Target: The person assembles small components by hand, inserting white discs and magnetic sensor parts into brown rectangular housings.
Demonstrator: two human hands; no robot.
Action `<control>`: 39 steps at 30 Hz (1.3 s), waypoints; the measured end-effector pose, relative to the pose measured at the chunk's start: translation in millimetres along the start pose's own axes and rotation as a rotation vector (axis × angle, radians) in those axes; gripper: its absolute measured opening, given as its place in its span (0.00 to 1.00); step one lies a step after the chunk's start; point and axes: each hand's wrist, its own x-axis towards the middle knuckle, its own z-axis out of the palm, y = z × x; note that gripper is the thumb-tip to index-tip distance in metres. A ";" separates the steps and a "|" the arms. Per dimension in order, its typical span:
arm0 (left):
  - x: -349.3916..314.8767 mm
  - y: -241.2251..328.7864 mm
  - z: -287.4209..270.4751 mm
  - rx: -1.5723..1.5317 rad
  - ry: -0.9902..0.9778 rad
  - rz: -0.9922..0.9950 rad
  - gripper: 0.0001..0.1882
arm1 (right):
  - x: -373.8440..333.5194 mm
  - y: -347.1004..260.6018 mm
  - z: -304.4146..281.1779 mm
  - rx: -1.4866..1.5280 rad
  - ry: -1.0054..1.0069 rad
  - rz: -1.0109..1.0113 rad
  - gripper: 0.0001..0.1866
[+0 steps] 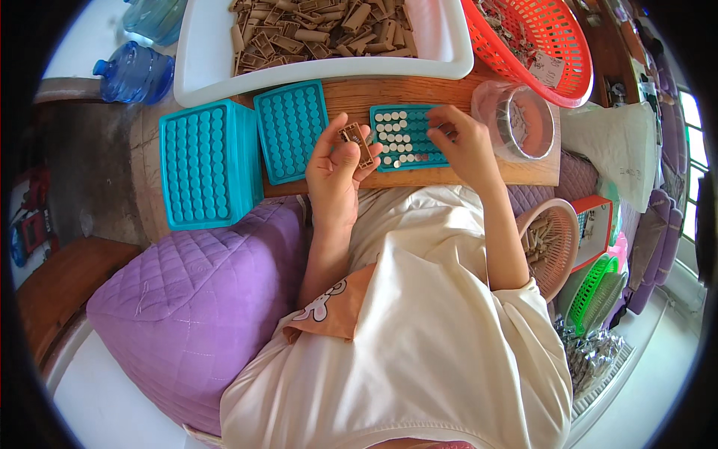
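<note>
A small brown rectangular plastic casing [357,144] with an open, ribbed inside rests between the thumb and fingers of my left hand [333,170], above the table's front edge. A small piece shows inside it, too small to name. My right hand [470,142] is over the right side of a teal tray [417,122], its fingers curled toward the thumb. Whatever is between those fingertips is hidden. Rows of small round white discs [394,138] sit in the tray's left part, and a few pinkish ones lie in its nearest row.
A white tub [329,81] of similar brown parts stands behind. To the left are another teal tray [290,131] and a teal tray stack [247,157]. A red basket [576,86], a round container [550,131] and a pink basket [566,247] stand at right.
</note>
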 end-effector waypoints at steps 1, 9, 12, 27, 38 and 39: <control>0.2 0.2 -1.5 0.002 -0.019 0.004 0.19 | -1.5 0.2 2.4 -0.019 -0.006 -0.060 0.12; 0.2 0.4 -0.9 0.025 -0.024 -0.041 0.18 | -22.7 -0.5 6.0 -0.272 -0.122 -0.116 0.12; -0.3 -1.2 -1.4 0.046 -0.058 -0.061 0.18 | -24.0 2.2 8.0 -0.331 -0.130 -0.120 0.10; -7.8 0.2 11.8 0.108 -0.190 -0.161 0.15 | -15.8 -53.0 24.0 -0.126 0.353 -0.580 0.11; 0.2 -1.4 -2.5 0.164 -0.192 -0.193 0.11 | -28.6 -14.3 19.6 -0.069 0.132 -0.142 0.10; 1.1 -1.3 -2.4 0.172 -0.193 -0.189 0.11 | -30.3 -8.8 21.7 -0.139 0.100 -0.124 0.10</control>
